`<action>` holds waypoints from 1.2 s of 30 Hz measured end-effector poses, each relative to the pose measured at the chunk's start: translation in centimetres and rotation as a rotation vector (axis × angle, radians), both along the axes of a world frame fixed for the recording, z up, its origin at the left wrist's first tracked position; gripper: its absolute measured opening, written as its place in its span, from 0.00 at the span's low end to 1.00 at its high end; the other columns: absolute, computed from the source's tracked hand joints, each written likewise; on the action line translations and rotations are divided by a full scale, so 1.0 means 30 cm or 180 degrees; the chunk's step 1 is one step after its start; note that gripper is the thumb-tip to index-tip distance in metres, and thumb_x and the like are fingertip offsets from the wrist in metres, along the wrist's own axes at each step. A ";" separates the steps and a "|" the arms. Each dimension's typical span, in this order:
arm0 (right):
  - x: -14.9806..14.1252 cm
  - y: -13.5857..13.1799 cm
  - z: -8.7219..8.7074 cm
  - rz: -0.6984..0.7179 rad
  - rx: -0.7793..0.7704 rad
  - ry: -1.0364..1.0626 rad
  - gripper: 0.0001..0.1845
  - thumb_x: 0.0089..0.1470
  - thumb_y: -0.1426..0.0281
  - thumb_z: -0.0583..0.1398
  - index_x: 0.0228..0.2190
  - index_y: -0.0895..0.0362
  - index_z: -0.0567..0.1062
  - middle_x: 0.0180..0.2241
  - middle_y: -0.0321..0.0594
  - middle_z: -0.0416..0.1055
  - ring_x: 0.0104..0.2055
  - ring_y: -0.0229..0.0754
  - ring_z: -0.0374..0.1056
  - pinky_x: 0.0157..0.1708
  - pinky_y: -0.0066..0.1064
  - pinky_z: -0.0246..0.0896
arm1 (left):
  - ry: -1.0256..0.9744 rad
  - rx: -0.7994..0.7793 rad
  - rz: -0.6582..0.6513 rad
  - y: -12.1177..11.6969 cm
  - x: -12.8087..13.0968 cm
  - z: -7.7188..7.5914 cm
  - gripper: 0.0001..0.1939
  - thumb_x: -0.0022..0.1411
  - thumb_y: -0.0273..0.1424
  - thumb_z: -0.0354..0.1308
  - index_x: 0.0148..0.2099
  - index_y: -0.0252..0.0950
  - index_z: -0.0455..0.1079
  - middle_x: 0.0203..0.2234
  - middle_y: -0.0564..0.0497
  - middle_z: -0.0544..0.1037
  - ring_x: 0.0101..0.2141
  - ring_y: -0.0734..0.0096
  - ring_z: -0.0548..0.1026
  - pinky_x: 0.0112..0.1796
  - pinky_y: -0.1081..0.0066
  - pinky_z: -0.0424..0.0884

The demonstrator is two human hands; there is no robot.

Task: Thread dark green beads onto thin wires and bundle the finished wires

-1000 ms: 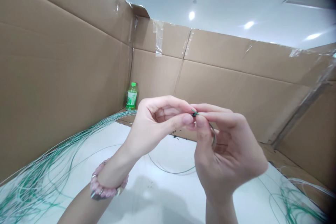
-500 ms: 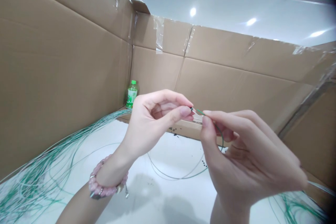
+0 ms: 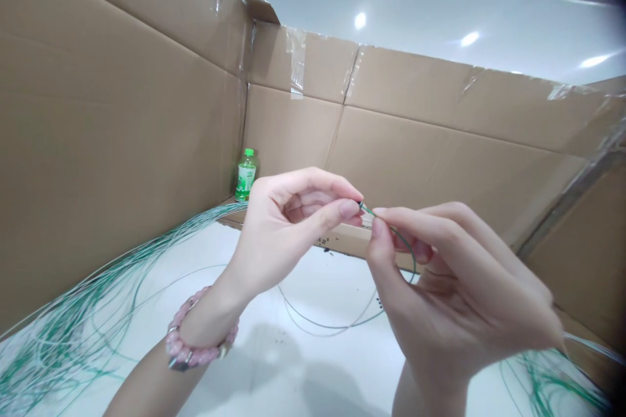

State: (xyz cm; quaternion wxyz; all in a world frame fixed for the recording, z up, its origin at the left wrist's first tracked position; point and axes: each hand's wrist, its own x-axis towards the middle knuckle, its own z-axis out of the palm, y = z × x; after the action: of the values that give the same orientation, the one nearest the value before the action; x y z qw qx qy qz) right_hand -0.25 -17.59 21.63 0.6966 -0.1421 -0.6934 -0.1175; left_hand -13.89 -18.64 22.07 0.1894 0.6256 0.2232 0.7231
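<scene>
**Fingers hiding the wire's end**
The left hand (image 3: pixel 293 225) and right hand (image 3: pixel 454 280) are covering much of the green wire (image 3: pixel 413 265), and its dark tip (image 3: pixel 360 204) is showing too small to make out. One wire bundle (image 3: pixel 59 319) is running off the left and bottom edges, another (image 3: pixel 548 378) is running off the lower right, and the plastic bottle (image 3: pixel 245 176) is carrying a label too small to read.

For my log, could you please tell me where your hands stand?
Left hand, right hand pinching green wire. Loose wire bundle lies left.
</scene>
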 end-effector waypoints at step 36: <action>0.014 0.041 0.015 0.0623 -0.0734 -0.0222 0.09 0.50 0.82 0.63 0.29 0.56 0.77 0.28 0.34 0.71 0.29 0.34 0.66 0.25 0.27 0.66 | 0.0257 0.0027 0.0624 -0.003 -0.003 -0.008 0.02 0.58 0.26 0.64 0.32 0.36 0.75 0.25 0.55 0.80 0.26 0.78 0.79 0.28 0.83 0.77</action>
State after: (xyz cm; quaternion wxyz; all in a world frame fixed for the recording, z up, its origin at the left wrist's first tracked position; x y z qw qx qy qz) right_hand 0.17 -16.36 22.09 0.6593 -0.1488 -0.7366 0.0265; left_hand -13.99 -18.72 21.82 0.1060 0.6302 0.2877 0.7133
